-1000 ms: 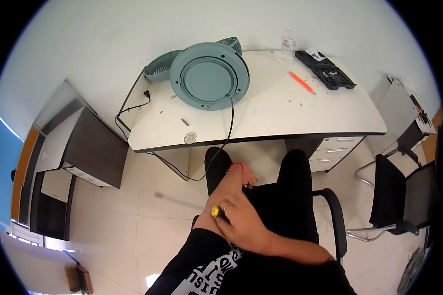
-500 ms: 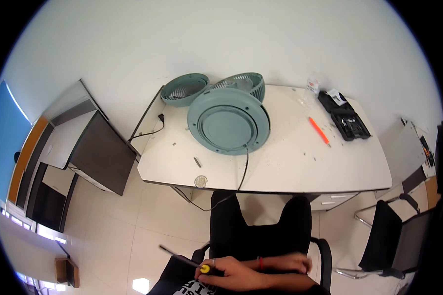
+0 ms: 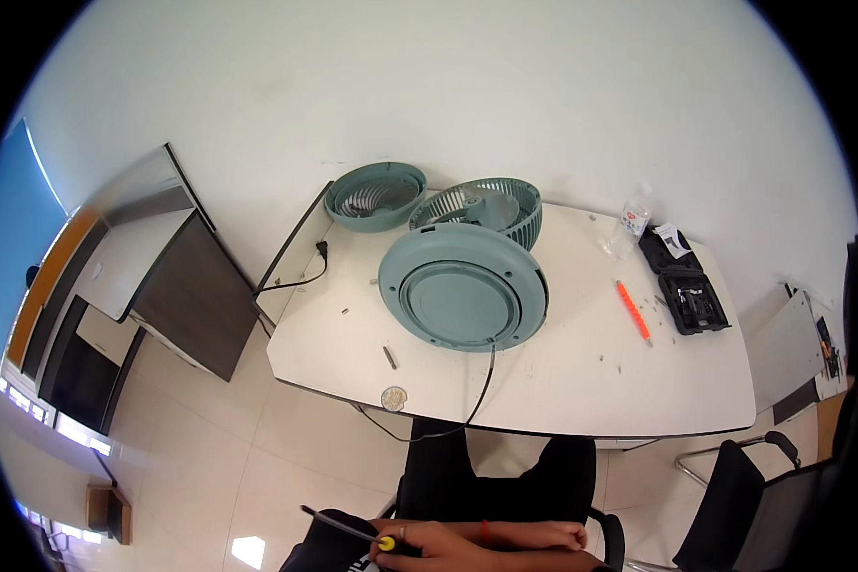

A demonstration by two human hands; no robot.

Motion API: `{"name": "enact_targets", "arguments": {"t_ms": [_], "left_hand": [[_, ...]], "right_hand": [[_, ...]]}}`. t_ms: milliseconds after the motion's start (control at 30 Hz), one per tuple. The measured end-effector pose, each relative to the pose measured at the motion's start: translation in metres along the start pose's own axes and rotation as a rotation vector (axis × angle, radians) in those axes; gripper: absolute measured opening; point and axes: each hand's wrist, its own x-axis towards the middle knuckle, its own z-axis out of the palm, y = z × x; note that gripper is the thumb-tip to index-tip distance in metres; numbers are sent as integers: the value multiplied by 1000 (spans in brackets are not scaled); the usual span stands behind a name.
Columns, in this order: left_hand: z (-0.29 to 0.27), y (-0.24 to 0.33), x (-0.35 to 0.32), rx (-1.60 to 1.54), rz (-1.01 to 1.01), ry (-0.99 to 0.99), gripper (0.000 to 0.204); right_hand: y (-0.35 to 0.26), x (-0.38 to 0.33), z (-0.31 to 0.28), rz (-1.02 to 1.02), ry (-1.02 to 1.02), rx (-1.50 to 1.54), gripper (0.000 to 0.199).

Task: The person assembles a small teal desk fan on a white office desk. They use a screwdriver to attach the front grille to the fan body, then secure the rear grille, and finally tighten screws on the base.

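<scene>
My forearms cross at the lower edge. My right hand [image 3: 429,547], on the left, is closed round a screwdriver [image 3: 345,524] with a yellow-and-black handle, its shaft pointing left. To the right lies my left hand [image 3: 564,536], its fingers curled in and nothing visible in them; a red band circles that wrist. Both are apart from the table. On it lies a green-grey fan, the underside of its round base [image 3: 458,300] turned toward me and its open head [image 3: 491,205] behind. A separate round grille cover [image 3: 377,198] sits at the back left.
A black cable [image 3: 484,393] hangs from the fan base over the table's front edge. The white table [image 3: 562,381] also bears a small round dish [image 3: 394,398], an orange pen-like tool [image 3: 633,313], a clear bottle [image 3: 629,224] and a black tool case [image 3: 691,297]. A chair [image 3: 725,505] stands right.
The view has shifted, so the table and fan sit lower in the picture. My right hand still holds the screwdriver; my left hand, blurred before, is now sharper.
</scene>
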Motion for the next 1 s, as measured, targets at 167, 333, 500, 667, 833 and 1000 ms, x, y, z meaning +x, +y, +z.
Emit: {"name": "enact_targets", "arguments": {"t_ms": [167, 333, 500, 667, 833, 1000], "left_hand": [[-1, 13, -10, 14, -24, -4, 13], [-32, 92, -131, 101, -130, -77, 27], [-61, 215, -323, 398, 247, 353, 42], [-187, 283, -349, 435, 699, 1540, 51], [-328, 313, -337, -78, 577, 1864, 75], [-399, 306, -345, -534, 781, 1462, 72]], "right_hand": [[-5, 7, -10, 108, 34, 41, 32], [-22, -57, -49, -272, 404, -414, 27], [-10, -114, -91, -504, 1162, 240, 16], [26, -119, -154, -428, 1582, 190, 13], [47, -114, -178, -362, 1521, 16, 11], [47, -118, -177, -309, 1517, 29, 11]]}}
